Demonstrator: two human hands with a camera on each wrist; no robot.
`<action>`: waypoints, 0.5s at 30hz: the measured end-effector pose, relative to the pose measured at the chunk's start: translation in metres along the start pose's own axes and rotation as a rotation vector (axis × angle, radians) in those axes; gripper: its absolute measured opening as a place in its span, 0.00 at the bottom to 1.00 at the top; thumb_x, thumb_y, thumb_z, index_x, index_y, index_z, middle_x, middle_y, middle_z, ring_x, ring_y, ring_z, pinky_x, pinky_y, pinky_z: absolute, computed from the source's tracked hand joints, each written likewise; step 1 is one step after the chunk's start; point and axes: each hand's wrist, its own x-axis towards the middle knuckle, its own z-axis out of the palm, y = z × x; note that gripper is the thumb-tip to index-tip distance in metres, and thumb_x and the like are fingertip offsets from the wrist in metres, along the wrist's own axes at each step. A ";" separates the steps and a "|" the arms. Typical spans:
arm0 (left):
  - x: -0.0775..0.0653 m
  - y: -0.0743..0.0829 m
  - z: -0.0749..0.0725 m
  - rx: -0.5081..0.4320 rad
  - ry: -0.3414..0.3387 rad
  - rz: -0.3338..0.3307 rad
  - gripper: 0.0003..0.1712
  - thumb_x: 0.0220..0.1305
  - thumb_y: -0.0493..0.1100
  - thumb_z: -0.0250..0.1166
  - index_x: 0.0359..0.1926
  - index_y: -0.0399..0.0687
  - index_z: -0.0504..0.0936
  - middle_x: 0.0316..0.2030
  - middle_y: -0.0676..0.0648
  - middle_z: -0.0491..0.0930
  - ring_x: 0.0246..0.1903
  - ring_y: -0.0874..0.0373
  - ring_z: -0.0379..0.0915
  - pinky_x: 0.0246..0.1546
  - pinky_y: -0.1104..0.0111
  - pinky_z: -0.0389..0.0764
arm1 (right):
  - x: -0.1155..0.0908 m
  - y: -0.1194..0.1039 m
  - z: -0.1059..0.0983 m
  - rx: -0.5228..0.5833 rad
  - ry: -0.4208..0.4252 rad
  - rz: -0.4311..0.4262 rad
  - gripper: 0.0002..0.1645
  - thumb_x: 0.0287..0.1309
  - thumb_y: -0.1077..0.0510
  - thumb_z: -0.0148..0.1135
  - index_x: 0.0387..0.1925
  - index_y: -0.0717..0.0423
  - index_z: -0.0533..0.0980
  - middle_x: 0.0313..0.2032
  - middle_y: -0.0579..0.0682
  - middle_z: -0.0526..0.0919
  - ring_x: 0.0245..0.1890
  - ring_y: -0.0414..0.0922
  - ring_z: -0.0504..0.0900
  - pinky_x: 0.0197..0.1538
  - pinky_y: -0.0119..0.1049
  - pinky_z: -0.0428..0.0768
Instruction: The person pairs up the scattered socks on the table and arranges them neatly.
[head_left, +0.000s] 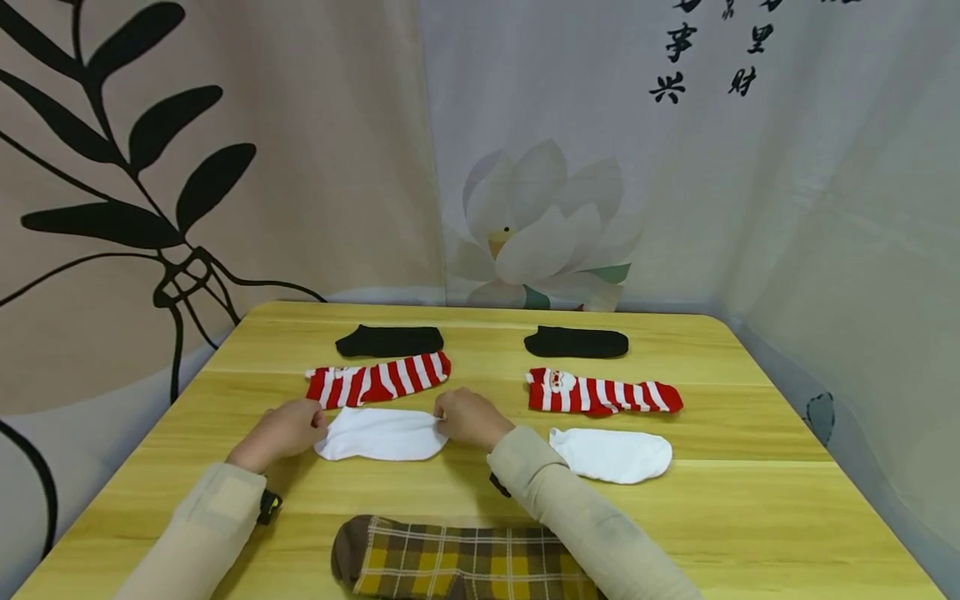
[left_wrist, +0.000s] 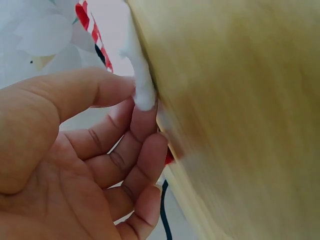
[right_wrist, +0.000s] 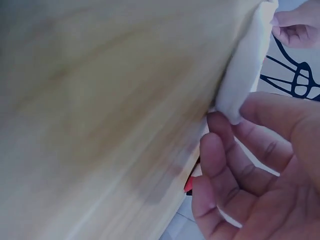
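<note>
A white sock (head_left: 382,434) lies flat in the left half of the table, stretched between both hands. My left hand (head_left: 288,429) pinches its left end between thumb and fingers; the left wrist view shows the white edge (left_wrist: 142,82) in that pinch. At the other end my right hand (head_left: 471,419) pinches the sock's tip, and in the right wrist view the thumb and index finger hold the white fabric (right_wrist: 240,80). Just behind the sock, a red-and-white striped sock (head_left: 378,381) lies at a slight tilt.
Behind are two black socks (head_left: 390,342) (head_left: 576,342). To the right lie a second striped sock (head_left: 603,395) and another white sock (head_left: 611,455), partly beside the right sleeve. A brown-yellow plaid sock (head_left: 450,560) lies in front, partly under the right forearm. Curtains surround the wooden table (head_left: 750,517).
</note>
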 end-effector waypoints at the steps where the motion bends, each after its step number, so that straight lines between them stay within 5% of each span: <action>1: -0.001 0.000 0.000 -0.005 0.002 0.001 0.07 0.62 0.37 0.59 0.26 0.44 0.74 0.21 0.48 0.70 0.25 0.54 0.65 0.36 0.58 0.61 | 0.000 0.000 0.000 -0.005 0.006 -0.008 0.05 0.60 0.57 0.63 0.36 0.53 0.82 0.35 0.45 0.84 0.28 0.37 0.73 0.34 0.29 0.73; 15: -0.008 0.002 -0.006 -0.002 0.020 0.038 0.04 0.63 0.38 0.60 0.32 0.43 0.74 0.25 0.48 0.71 0.27 0.56 0.66 0.30 0.64 0.63 | -0.009 -0.002 -0.012 -0.005 0.036 -0.039 0.06 0.60 0.58 0.63 0.36 0.53 0.84 0.38 0.46 0.86 0.28 0.36 0.74 0.34 0.28 0.74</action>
